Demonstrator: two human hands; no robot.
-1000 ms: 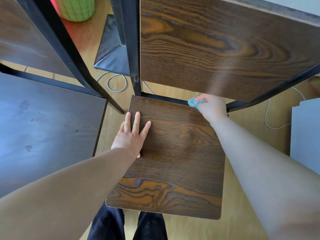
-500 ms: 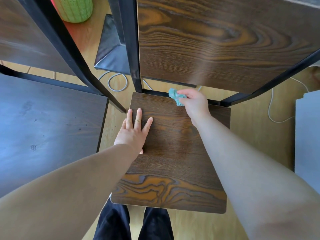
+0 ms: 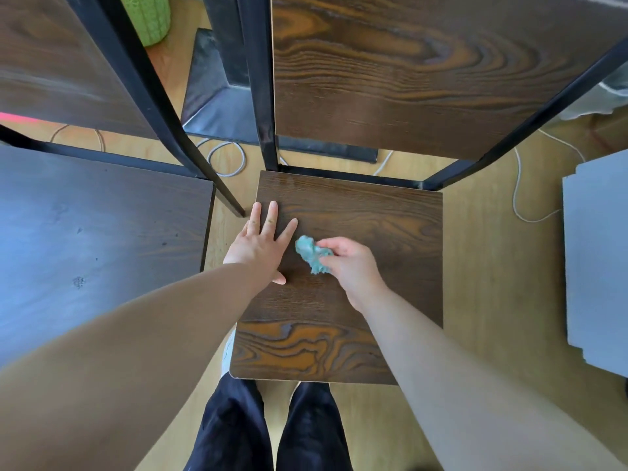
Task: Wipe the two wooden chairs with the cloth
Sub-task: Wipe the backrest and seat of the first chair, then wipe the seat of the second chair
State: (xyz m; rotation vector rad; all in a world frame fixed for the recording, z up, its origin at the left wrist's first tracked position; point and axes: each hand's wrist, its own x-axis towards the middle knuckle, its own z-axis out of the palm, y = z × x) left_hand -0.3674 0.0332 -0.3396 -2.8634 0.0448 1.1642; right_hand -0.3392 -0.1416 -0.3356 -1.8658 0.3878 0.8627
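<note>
Cloth [image 3: 311,253]: a small teal wad, crumpled, at the centre of the frame, lying against the seat of the middle chair and pinched by the right hand
Right hand [image 3: 351,268]: fingers and thumb curled round the cloth, which sticks out to the left of the fingertips; the forearm runs down to the lower right corner
Left hand [image 3: 260,248]: flat on the same seat, palm down, fingers straight and slightly spread, pointing to the top of the frame; it holds nothing and lies just left of the cloth, near the seat's left edge
Middle chair [image 3: 380,219]: dark brown wood-grain seat at the centre, with a lighter orange grain patch along its near edge; its backrest [image 3: 424,69] fills the upper right, set in a black metal frame
Left chair [image 3: 95,239]: darker seat filling the left of the frame, with a bluish sheen; a black frame bar slants down beside it
Gap: the two seats stand just beside each other, a narrow strip of floor between them
Floor [image 3: 492,300]: pale wood; a white cable [image 3: 226,161] lies looped on it behind the seats
Other things: green ribbed container [image 3: 146,18] at the top left; grey panel [image 3: 598,266] at the right edge; dark trouser legs [image 3: 272,430] at the bottom centre
</note>
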